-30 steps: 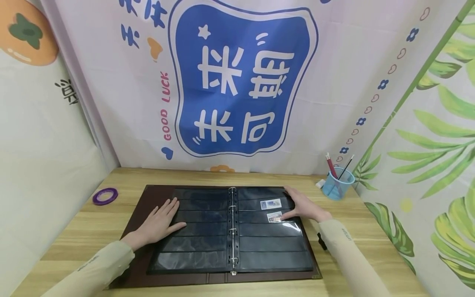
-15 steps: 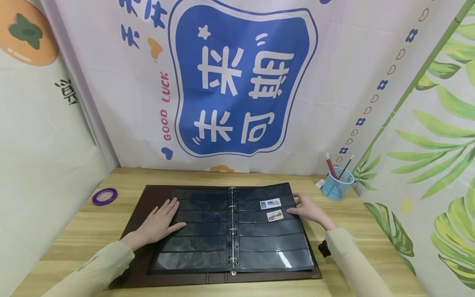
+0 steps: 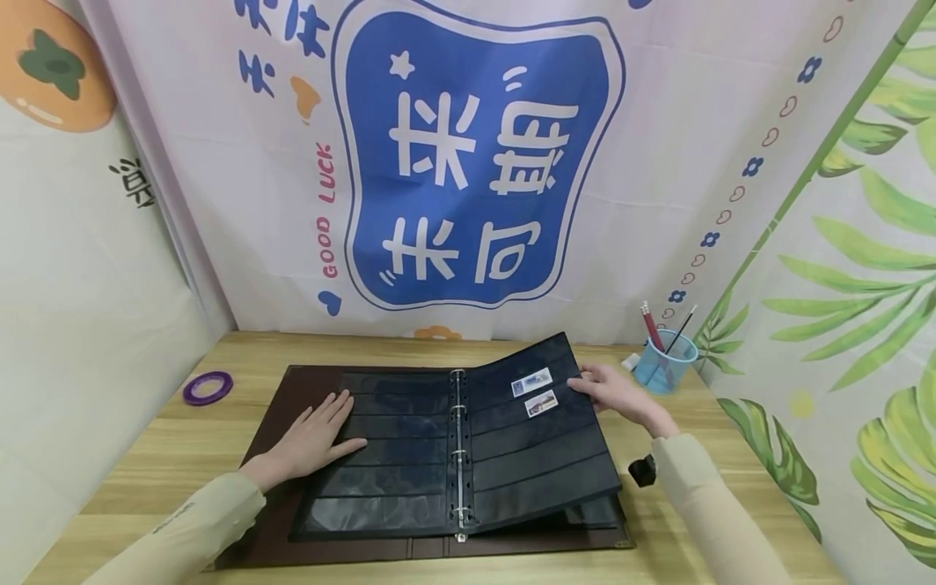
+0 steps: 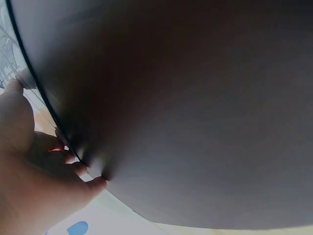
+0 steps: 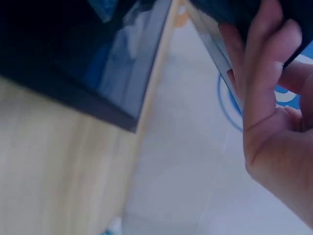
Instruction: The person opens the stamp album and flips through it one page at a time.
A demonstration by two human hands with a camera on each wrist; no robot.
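Note:
A stamp album with a dark brown cover (image 3: 274, 426) lies spread on the table, its metal rings (image 3: 459, 457) holding black pocket pages. My left hand (image 3: 310, 439) rests with extended fingers on the album's left side, over the left page's (image 3: 395, 479) outer edge. On the right, my right hand (image 3: 620, 396) pinches the outer edge of a black page (image 3: 541, 463), whose far corner is raised and tilted. Two stamps, an upper one (image 3: 531, 382) and a lower one (image 3: 541, 404), sit in its pockets. In the right wrist view, fingers (image 5: 264, 78) curl against the page edge.
A purple ring (image 3: 208, 388) lies on the wooden table (image 3: 139, 479) at the left. At the back right stands a blue mesh pen cup (image 3: 664, 374) with pencils, beside a small white block (image 3: 631, 361). Printed cloth (image 3: 658, 162) hangs behind and at the sides.
My right hand has shifted from over the right page to its outer edge and lifted the page, uncovering part of another sheet beneath. The left hand has stayed put.

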